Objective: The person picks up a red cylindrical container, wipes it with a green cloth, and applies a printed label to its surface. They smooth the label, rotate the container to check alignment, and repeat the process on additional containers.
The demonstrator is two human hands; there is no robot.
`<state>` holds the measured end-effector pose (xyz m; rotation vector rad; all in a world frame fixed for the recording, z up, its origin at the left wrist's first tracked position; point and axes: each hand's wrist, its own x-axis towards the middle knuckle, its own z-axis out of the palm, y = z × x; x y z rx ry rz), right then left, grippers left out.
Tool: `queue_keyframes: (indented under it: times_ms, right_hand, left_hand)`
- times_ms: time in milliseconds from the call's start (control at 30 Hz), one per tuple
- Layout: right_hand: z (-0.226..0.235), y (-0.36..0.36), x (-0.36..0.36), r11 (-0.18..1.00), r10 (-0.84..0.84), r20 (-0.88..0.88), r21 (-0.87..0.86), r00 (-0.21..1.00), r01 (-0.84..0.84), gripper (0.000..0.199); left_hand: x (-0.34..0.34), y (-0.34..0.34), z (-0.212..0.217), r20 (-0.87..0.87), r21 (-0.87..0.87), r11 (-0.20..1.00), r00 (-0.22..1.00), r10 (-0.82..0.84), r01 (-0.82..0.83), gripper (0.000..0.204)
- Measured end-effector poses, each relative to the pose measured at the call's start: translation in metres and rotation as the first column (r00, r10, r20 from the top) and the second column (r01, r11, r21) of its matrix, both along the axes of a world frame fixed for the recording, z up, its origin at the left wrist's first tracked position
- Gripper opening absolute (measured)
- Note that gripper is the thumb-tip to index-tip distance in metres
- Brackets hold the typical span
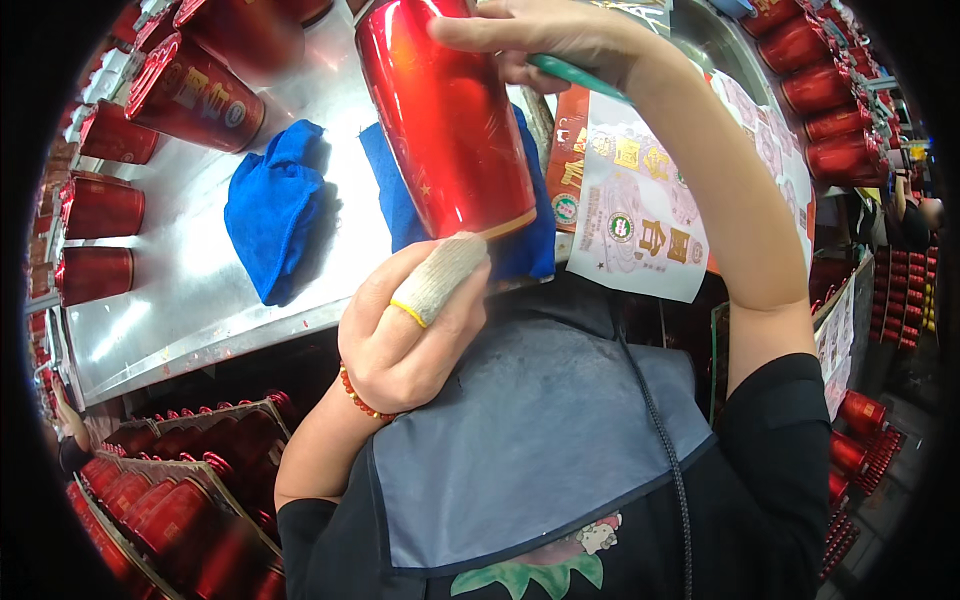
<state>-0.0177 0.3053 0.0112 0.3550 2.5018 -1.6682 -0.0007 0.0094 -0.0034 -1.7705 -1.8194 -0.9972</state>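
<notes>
A shiny red canister (455, 130) with a gold edge at its near end leans over a blue cloth (535, 250) on the metal table. Its far end runs out of view at the top. My left hand (415, 320) is closed against the canister's near end, with a white knitted finger sleeve on one finger. My right hand (560, 40) grips the upper side, its thumb stretched across the red surface. A slim teal tool (578, 75) lies tucked in that hand; its kind is not clear. The right fingers are partly hidden.
A crumpled blue cloth (275, 210) lies left on the metal table (200, 320). More red canisters (195, 95) stand along the left. Printed sheets with gold designs (640, 215) lie at the right. Crates of red canisters (180, 500) sit low at left; others are stacked right (835, 120).
</notes>
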Motion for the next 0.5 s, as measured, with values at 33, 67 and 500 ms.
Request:
queue_keyframes:
  times_ms: [33, 67, 500]
  right_hand:
    - [-0.013, 0.009, -0.005, 0.985, 0.067, 0.001, -0.162, 0.998, -0.066, 0.083]
    - [-0.021, 0.011, -0.004, 0.94, 0.126, -0.01, -0.318, 0.992, -0.123, 0.081]
    - [-0.025, 0.02, -0.009, 0.925, 0.086, 0.011, -0.371, 0.996, -0.076, 0.08]
  left_hand:
    - [0.001, -0.001, 0.0, 0.003, -0.001, 1.0, 1.0, 0.008, -0.008, 0.037]
    - [0.001, -0.001, -0.001, 0.005, 0.001, 1.0, 1.0, 0.011, -0.011, 0.037]
    - [0.002, -0.001, 0.005, -0.036, -0.04, 0.999, 0.999, 0.003, -0.005, 0.038]
